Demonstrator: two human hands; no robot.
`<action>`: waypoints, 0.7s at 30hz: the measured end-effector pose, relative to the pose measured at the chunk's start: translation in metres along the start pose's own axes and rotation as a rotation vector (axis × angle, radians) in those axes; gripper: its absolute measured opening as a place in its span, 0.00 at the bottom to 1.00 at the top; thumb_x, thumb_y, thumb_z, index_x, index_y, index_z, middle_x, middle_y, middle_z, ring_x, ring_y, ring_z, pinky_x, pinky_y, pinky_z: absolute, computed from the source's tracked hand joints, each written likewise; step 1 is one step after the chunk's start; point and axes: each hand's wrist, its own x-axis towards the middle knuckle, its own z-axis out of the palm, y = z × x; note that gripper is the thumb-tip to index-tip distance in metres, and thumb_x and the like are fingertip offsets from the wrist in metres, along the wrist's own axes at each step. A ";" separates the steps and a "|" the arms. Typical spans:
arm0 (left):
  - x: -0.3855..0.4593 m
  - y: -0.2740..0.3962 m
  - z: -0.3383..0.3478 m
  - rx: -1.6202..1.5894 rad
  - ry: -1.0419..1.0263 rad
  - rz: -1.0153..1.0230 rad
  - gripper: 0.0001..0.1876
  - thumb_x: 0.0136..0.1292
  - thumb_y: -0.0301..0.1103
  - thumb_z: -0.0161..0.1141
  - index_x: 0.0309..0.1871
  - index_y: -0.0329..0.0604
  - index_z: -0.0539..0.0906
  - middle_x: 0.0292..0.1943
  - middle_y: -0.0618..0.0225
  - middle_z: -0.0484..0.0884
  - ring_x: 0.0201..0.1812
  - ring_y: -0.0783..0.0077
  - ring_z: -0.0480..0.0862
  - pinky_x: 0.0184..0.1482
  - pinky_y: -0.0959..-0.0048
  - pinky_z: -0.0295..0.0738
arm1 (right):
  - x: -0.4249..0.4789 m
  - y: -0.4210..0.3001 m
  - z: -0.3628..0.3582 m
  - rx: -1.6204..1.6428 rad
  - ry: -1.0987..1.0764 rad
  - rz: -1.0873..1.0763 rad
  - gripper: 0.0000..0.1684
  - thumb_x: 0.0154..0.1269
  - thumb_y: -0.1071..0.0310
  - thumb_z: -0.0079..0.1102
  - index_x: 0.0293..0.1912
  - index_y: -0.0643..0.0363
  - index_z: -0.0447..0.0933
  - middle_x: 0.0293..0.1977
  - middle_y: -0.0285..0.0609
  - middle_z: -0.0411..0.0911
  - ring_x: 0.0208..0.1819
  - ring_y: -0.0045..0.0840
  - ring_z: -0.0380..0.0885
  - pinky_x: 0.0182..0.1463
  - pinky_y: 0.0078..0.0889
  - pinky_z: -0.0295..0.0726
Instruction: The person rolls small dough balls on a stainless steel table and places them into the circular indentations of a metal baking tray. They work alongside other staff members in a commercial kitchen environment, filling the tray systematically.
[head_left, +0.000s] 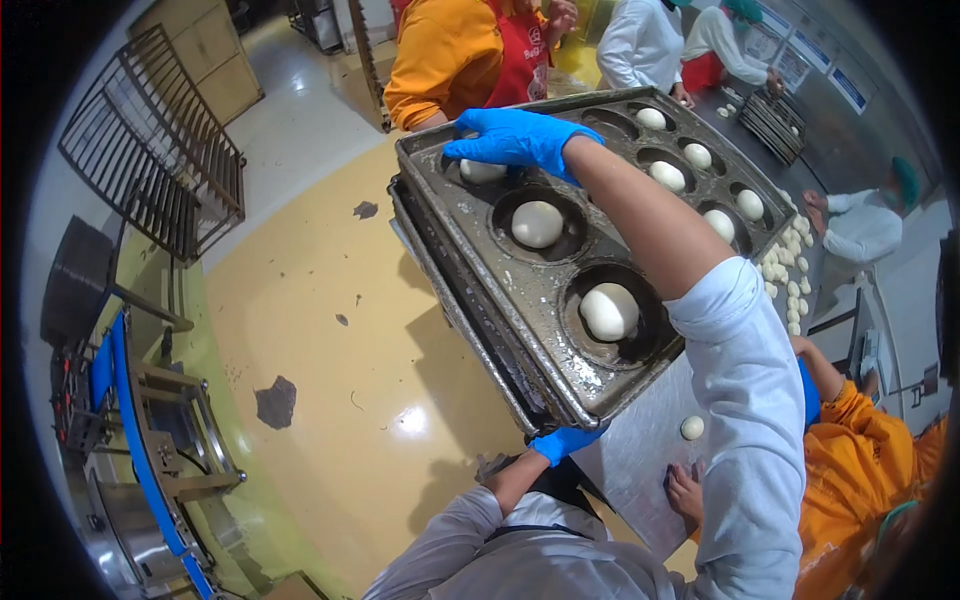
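Note:
A worn metal bun pan with round wells, most of them holding a white dough ball, lies on top of at least one more pan. My left hand, in a blue glove, is at the near lower corner of the stack; its fingers are largely hidden beneath the pans. My right hand, also in a blue glove, reaches across the top pan to its far left corner. Its fingers spread over a well with a dough ball; whether they press on the rim cannot be seen.
A steel table carries a single dough ball and many more farther back. Co-workers stand around it, one bare hand close by on the right. A metal rack and a blue-belted machine stand at left; scraps lie on the floor.

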 end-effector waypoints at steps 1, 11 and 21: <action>0.002 0.004 0.000 -0.004 -0.010 0.038 0.17 0.70 0.46 0.64 0.35 0.39 0.81 0.33 0.55 0.81 0.35 0.50 0.82 0.43 0.56 0.79 | -0.008 0.004 -0.007 -0.025 0.109 -0.036 0.37 0.71 0.38 0.59 0.62 0.61 0.77 0.54 0.50 0.84 0.55 0.38 0.83 0.59 0.39 0.80; 0.012 0.047 -0.017 0.613 -0.155 0.038 0.10 0.65 0.37 0.69 0.36 0.42 0.82 0.35 0.55 0.81 0.39 0.49 0.81 0.43 0.55 0.78 | -0.250 -0.058 -0.134 0.137 0.861 -0.090 0.16 0.74 0.62 0.62 0.51 0.65 0.84 0.45 0.43 0.80 0.48 0.28 0.80 0.52 0.28 0.78; 0.019 0.073 -0.034 0.425 -0.300 -0.134 0.04 0.67 0.28 0.61 0.41 0.38 0.79 0.39 0.50 0.78 0.41 0.48 0.80 0.45 0.55 0.75 | -0.414 -0.044 0.096 0.975 1.122 0.360 0.19 0.74 0.65 0.61 0.57 0.66 0.80 0.48 0.40 0.83 0.50 0.25 0.82 0.57 0.26 0.80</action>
